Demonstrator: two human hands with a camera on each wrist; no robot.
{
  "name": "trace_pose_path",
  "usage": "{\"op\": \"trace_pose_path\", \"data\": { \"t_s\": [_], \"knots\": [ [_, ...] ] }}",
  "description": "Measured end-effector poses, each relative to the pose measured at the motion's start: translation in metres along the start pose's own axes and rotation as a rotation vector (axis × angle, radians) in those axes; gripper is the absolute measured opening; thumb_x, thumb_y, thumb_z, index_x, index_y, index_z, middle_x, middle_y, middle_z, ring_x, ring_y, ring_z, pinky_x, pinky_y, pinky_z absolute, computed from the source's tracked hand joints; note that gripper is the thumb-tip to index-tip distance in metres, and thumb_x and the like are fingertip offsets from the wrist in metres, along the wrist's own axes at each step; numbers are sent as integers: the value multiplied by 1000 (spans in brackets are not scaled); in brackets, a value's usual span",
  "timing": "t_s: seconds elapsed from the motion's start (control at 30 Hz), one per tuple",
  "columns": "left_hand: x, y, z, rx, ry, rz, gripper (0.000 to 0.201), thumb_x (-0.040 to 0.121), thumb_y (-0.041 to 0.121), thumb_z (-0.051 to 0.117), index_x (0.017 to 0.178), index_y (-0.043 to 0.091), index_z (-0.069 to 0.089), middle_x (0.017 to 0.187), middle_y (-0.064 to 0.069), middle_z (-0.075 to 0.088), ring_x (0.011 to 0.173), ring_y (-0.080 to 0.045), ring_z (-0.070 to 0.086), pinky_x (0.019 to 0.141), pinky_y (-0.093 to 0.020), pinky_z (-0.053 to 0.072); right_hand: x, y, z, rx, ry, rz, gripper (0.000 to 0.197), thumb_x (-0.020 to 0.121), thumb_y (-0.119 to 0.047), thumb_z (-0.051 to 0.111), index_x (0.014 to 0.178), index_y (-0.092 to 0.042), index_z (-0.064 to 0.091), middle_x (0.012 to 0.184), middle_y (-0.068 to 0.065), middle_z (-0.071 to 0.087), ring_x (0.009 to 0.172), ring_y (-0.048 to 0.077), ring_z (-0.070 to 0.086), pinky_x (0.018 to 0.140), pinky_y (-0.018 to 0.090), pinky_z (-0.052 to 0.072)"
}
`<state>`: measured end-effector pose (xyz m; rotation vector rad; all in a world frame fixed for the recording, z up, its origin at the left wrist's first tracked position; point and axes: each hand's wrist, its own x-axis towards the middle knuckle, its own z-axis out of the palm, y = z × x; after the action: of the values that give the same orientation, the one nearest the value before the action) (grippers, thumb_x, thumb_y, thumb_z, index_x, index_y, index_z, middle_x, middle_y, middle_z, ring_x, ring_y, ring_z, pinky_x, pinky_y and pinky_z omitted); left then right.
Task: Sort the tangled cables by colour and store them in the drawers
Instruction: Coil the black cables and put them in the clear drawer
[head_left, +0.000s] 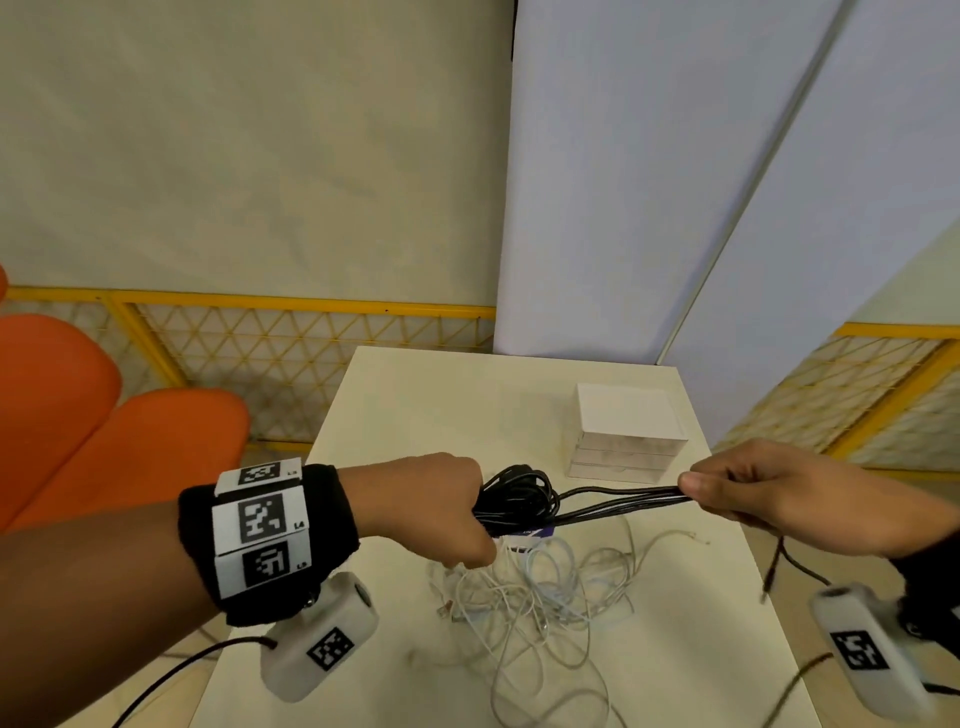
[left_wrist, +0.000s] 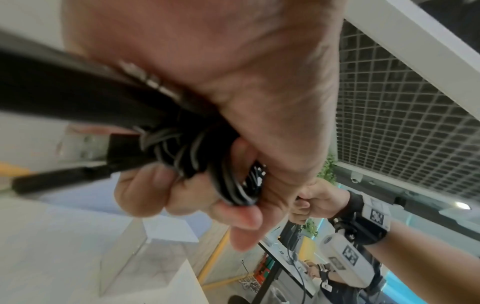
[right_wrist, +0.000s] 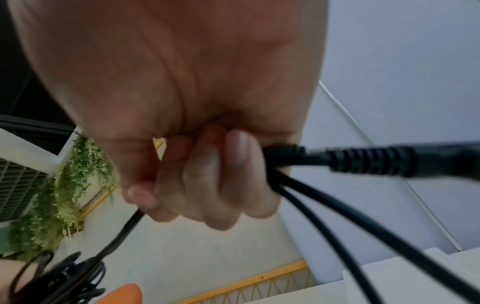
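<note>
My left hand (head_left: 452, 512) grips a coiled bundle of black cables (head_left: 519, 496) above the table; in the left wrist view the fingers (left_wrist: 187, 197) curl round the black cables (left_wrist: 207, 160). Several black strands stretch rightward to my right hand (head_left: 727, 493), which pinches them. In the right wrist view the fingers (right_wrist: 207, 181) close on the black cables (right_wrist: 324, 205), and a plug end (right_wrist: 376, 160) sticks out. A tangle of white cables (head_left: 540, 592) lies on the table below. The white drawer unit (head_left: 628, 431) stands at the back right, its drawers closed.
The cream table (head_left: 426, 405) is narrow, with edges close on both sides. Orange chairs (head_left: 130, 457) stand to the left. Yellow mesh fencing (head_left: 311, 343) runs behind, and white panels (head_left: 623, 182) rise behind the drawer unit.
</note>
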<state>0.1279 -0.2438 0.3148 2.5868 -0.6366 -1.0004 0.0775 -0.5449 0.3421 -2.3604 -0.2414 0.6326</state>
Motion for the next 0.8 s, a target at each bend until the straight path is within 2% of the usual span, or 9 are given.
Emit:
{"op": "trace_pose_path", "data": {
  "t_s": [0.1,0.17,0.27,0.33,0.43,0.53,0.63,0.73,0.8],
  "knots": [
    [2,1,4,-129,-121,-35,32,82,22,68,52,16,58,50,4,53,46,-11,43,52,-21,38,8,0,4,-16,18,17,52,93,-52,47,62,-14,30,60,-2,24,56,15,21,53,22,24],
    [4,3,8,-219,-197,-61,35,81,22,69,50,16,55,51,3,51,48,-12,41,55,-21,37,12,1,7,-43,21,46,51,88,-57,53,61,-16,40,59,-4,32,56,15,28,54,27,29],
    [6,6,16,-377,-303,-86,42,83,13,67,44,17,53,49,3,50,49,-13,42,56,-22,36,16,-7,15,-68,9,31,42,74,-63,70,88,-24,60,73,-10,54,57,6,47,54,22,41],
    [8,8,20,-461,-362,-100,46,85,8,64,42,18,52,47,2,50,50,-14,43,56,-21,38,19,-17,23,-130,-33,-4,63,66,-67,76,118,-44,49,99,-12,58,64,1,57,58,14,43],
    [10,11,23,-576,-447,-124,48,87,7,59,41,20,50,43,2,46,52,-15,42,54,-20,37,27,-33,38,-278,-101,-84,101,61,-70,79,138,-57,15,127,-24,43,94,-7,56,77,8,41],
    [11,11,25,-695,-553,-131,39,82,13,57,45,19,47,36,8,30,51,-14,32,59,-24,26,34,-50,59,-356,4,-298,112,62,-67,79,146,-51,7,142,-23,31,128,-2,39,106,24,38],
    [11,11,28,-758,-622,-123,35,79,17,56,46,19,47,35,9,27,48,-10,32,63,-25,23,38,-66,80,-548,127,-571,80,76,-58,67,143,-35,30,132,-13,47,124,9,45,102,31,39],
    [8,9,30,-767,-682,-109,32,74,17,61,45,19,48,35,9,28,46,-10,34,64,-27,22,44,-72,91,-642,45,-539,48,82,-36,64,124,-29,43,102,-10,60,92,16,56,79,34,47],
    [4,7,29,-722,-697,-99,31,72,16,61,44,18,47,35,8,28,46,-11,35,63,-27,24,48,-71,93,-681,27,-492,27,82,-29,61,107,-25,50,92,-6,62,81,21,58,69,36,48]
  ]
}}
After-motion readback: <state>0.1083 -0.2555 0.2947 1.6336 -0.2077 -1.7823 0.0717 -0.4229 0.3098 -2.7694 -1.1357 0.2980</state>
